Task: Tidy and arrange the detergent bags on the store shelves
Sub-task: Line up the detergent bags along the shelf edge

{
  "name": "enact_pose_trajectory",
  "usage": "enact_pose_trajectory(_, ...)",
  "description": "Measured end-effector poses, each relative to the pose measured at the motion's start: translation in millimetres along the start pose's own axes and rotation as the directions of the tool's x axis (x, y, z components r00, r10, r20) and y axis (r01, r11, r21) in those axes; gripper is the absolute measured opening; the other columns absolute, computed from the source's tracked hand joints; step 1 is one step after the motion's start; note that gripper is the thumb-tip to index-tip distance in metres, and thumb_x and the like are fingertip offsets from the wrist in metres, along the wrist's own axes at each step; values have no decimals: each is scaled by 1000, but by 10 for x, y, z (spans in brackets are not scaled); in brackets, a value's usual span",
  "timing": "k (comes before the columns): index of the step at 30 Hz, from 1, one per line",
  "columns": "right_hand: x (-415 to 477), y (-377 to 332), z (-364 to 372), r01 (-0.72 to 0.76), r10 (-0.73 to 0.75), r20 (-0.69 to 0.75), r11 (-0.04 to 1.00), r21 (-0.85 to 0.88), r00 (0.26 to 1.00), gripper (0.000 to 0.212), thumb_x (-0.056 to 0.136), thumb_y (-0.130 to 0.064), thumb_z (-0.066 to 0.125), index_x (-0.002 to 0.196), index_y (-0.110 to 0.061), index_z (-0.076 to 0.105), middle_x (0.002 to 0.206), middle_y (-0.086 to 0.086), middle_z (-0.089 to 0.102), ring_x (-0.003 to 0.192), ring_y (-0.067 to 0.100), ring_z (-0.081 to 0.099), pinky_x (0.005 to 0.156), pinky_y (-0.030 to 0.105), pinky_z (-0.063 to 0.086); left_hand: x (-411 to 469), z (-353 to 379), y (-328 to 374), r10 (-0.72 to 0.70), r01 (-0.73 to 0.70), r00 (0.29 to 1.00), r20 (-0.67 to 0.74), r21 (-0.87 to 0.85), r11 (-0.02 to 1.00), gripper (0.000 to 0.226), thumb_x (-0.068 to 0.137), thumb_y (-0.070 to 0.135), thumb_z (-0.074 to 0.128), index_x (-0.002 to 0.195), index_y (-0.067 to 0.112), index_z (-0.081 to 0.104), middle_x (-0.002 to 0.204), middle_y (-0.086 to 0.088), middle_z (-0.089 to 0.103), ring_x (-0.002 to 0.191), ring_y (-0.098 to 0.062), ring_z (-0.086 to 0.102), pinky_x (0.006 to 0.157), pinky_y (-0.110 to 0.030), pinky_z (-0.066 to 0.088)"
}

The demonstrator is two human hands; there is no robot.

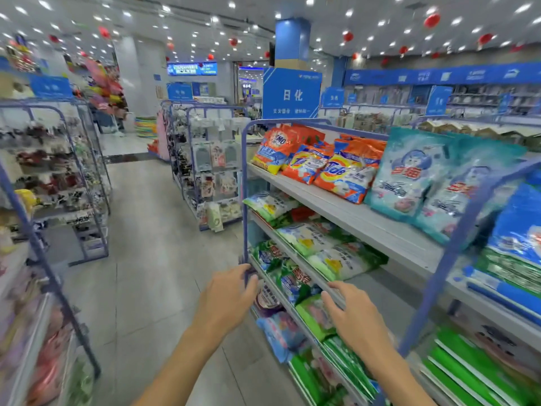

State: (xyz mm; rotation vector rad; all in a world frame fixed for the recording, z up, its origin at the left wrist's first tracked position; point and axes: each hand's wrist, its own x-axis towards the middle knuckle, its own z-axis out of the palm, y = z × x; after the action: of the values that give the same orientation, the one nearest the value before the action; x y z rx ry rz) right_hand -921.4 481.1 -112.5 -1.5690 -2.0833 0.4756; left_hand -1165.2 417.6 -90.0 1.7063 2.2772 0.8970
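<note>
Bright store aisle, grey tiled floor [140,259], detergent bags [345,174] on blue-framed shelves [366,227] at right, left hand [228,294] at shelf post [245,200], grasp unclear, right hand [354,315] released, fingers spread by green bag [314,317].

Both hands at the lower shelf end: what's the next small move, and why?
Probably lower the right hand onto the light green bag just beneath it and square it up: the hand is open, holding nothing, and the bags there lean unevenly toward the aisle. The left hand is at the blue upright.
</note>
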Motion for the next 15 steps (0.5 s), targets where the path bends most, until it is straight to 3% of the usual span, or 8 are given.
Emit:
enact_pose_trajectory(6, 1408, -315, 724, 9, -9, 9, 1000, 21, 1000, 47, 102, -54, 48, 139, -26, 57, 138, -6, 62, 123, 12, 56, 100, 32, 47, 1331, 10, -538, -45, 45, 999, -4, 33, 998, 40, 105, 46, 46, 139, 30, 58, 135, 4, 65, 125, -20, 59, 94, -31, 47)
enact_pose_trajectory(11, 2362, -690, 1167, 28, -27, 39, 1000, -9, 999, 49, 104, -51, 45, 144, -24, 53, 144, -6, 58, 128, 13, 55, 104, 32, 46, 2318, 81, -1087, -74, 73, 997, 13, 63, 995, 48, 104, 50, 44, 147, 30, 51, 146, 7, 58, 133, -19, 53, 104, -36, 47)
enact_pose_trajectory(15, 3030, -898, 1488, -11, 12, 28, 999, -34, 1000, 50, 105, -51, 44, 145, -23, 51, 143, -4, 58, 130, 15, 53, 103, 34, 45, 3076, 207, -1457, -27, 22, 998, 52, 103, 994, 46, 104, 47, 45, 145, 28, 52, 143, 5, 60, 131, -20, 54, 104, -38, 48)
